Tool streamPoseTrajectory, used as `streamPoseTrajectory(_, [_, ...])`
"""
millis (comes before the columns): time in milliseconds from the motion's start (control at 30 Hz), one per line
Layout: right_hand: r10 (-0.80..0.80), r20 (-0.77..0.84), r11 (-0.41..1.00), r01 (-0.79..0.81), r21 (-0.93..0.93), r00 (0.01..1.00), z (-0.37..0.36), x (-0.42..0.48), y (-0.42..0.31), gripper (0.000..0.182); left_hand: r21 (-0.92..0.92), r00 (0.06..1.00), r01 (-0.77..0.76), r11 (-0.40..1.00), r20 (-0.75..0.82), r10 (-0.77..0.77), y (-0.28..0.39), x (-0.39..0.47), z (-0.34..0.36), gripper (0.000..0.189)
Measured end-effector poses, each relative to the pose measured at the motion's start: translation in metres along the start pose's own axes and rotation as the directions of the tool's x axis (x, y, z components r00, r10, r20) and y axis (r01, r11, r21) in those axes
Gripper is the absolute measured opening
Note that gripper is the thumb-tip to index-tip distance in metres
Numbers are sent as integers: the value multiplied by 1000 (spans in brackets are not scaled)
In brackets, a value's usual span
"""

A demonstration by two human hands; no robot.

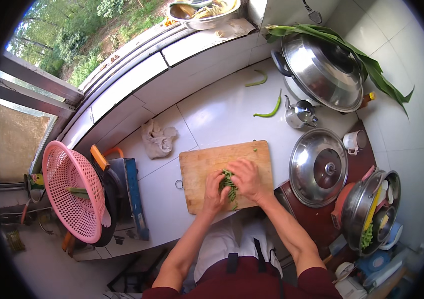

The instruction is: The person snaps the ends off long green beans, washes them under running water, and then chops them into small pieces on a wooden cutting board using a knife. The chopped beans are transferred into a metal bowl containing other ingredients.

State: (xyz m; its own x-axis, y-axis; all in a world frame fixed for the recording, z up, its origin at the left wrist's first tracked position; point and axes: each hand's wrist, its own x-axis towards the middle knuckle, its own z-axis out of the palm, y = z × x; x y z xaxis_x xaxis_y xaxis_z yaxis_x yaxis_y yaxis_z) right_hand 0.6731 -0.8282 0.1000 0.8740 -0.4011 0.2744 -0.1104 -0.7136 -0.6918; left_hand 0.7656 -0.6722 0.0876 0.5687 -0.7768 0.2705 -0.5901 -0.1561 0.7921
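Note:
A wooden cutting board [199, 168] lies on the white tiled counter in front of me. On it is a small heap of chopped green vegetable pieces [227, 180], cupped between both hands. My left hand [214, 191] presses against the heap's left side with curved fingers. From the right, my right hand [248, 180] bends over the same pieces, its fingers partly covering them. One stray green bit rests near the board's far right corner, and a few more lie by its near edge. No knife is visible on the board.
Left stands a pink plastic colander [72, 194] over a dark pan. A crumpled cloth [158, 139] and two long green peppers [271, 108] lie beyond the board. At right are a steel kettle [300, 115], a pot lid [318, 168], a large lidded pot [320, 71] and a steel basin [357, 209] of food.

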Motion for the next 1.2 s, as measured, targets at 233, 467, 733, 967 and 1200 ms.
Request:
streamPoseTrajectory(233, [79, -219, 996, -86, -21, 972, -25, 24, 51, 32, 328, 907, -109, 938, 419, -41, 18, -27, -6, 127])
streamPoseTrajectory(467, [157, -142, 984, -141, 111, 977, 3, -10, 23, 28, 412, 932, -134, 901, 360, -26, 13, -27, 2, 122])
streamPoseTrajectory(733, [97, -241, 995, -94, 26, 966, 0, -8, 8, 27, 358, 985, -8, 934, 163, -54, 3, 8, 12, 108])
streamPoseTrajectory(967, [130, -213, 992, -125, 34, 968, 23, -5, -8, 25, 54, 988, 125, 991, -97, -120, 7, 2, 37, 42])
streamPoseTrajectory(1200, [222, -286, 951, -143, 274, 932, 38, -6, -18, 18, -408, 811, 312, 858, -355, -464, 27, 1, 65, 39])
